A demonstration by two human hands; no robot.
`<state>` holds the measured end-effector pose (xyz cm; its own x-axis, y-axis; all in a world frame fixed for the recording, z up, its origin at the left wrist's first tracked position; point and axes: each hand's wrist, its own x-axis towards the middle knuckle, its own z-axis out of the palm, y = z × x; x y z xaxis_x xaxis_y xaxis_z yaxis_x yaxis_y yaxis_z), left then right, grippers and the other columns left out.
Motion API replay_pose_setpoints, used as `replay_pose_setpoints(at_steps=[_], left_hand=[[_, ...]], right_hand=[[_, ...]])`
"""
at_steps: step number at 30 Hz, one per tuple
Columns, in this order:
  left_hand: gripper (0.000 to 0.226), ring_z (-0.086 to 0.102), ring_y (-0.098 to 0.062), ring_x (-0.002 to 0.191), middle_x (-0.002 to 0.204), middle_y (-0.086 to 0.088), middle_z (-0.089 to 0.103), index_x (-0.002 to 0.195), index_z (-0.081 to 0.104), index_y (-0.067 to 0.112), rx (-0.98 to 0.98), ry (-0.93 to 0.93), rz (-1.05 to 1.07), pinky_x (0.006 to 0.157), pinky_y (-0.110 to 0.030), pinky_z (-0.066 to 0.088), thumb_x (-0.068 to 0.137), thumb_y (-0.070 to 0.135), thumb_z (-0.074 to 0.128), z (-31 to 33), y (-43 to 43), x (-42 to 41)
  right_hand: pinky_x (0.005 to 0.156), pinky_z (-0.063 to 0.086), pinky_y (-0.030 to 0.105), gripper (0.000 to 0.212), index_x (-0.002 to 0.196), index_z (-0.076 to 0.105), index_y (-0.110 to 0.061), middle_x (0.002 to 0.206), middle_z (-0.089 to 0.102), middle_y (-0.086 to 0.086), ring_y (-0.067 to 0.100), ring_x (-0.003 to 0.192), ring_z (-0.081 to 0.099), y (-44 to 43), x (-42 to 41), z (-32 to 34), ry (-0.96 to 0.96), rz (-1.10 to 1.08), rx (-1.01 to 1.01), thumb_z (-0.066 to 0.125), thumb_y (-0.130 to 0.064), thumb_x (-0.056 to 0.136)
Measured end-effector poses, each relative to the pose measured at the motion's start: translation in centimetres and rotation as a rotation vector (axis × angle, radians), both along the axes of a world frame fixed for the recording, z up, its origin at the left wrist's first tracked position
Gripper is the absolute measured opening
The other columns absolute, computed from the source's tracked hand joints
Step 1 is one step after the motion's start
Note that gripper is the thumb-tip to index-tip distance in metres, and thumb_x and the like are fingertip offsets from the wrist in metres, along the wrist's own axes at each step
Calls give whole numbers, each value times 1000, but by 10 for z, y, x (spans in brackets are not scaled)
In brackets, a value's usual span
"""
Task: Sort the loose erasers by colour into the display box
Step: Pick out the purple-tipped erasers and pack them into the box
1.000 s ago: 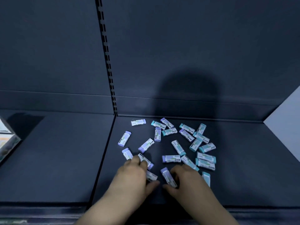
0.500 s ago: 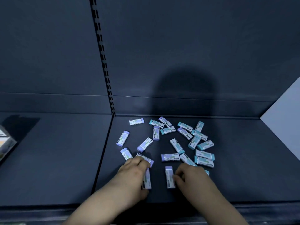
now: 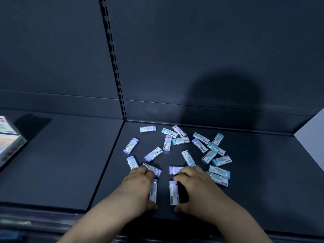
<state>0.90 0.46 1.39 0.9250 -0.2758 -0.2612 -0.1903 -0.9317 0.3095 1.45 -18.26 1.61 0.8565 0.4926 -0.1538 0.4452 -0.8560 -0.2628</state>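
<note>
Loose erasers in white sleeves lie scattered on the dark shelf floor (image 3: 263, 172). The purple-tipped ones (image 3: 131, 145) are mostly on the left, the teal-tipped ones (image 3: 221, 160) mostly on the right. My left hand (image 3: 138, 188) pinches a purple eraser (image 3: 153, 190) lengthwise between thumb and fingers, and its fingertips touch another purple eraser (image 3: 152, 169). My right hand (image 3: 198, 188) pinches a second purple eraser (image 3: 174, 192) the same way, parallel to the first. Its fingers reach over a purple eraser (image 3: 175, 170) lying crosswise.
A printed cardboard box (image 3: 7, 142) shows at the left edge on the neighbouring shelf section. A slotted upright (image 3: 114, 67) and a seam divide the two sections. A pale side panel (image 3: 313, 137) closes the right end. The shelf lip runs along the front.
Both hands turned their purple erasers from slanted to lengthwise, side by side. The fingers have since moved slightly farther back, onto the purple erasers behind.
</note>
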Motion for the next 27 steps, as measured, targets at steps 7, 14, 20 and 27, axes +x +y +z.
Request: replay_pose_setpoints(at_steps=[7,14,20,27], left_hand=[[71,30,-8,126,132,10,34,135,40,29,-73,-88,0,104,-17,25,74,46,70,-4,-11,-11],[70,33,-5,122,129,14,39,135,40,34,-152,-253,9,103,-17,26,73,52,66,-5,5,-20],[71,36,-8,118,126,13,40,132,44,33,-163,-356,-58,102,-17,28,69,63,56,-6,60,-19],[76,44,-5,88,92,14,61,100,64,28,-141,-499,-209,67,-12,50,33,64,72,-10,181,-11]], right_hand=[[95,27,25,54,116,48,-31,117,43,-10,12,114,33,-1,5,-6,-32,83,118,59,-57,70],[93,31,24,68,115,50,-33,114,46,-12,12,110,37,15,4,-6,-112,103,180,39,-68,58],[78,42,27,54,104,58,-30,99,56,-10,16,93,50,69,-3,-9,-233,26,239,55,-61,59],[91,29,18,68,120,50,-32,116,47,-16,7,109,41,181,-22,-6,-214,-58,241,51,-64,60]])
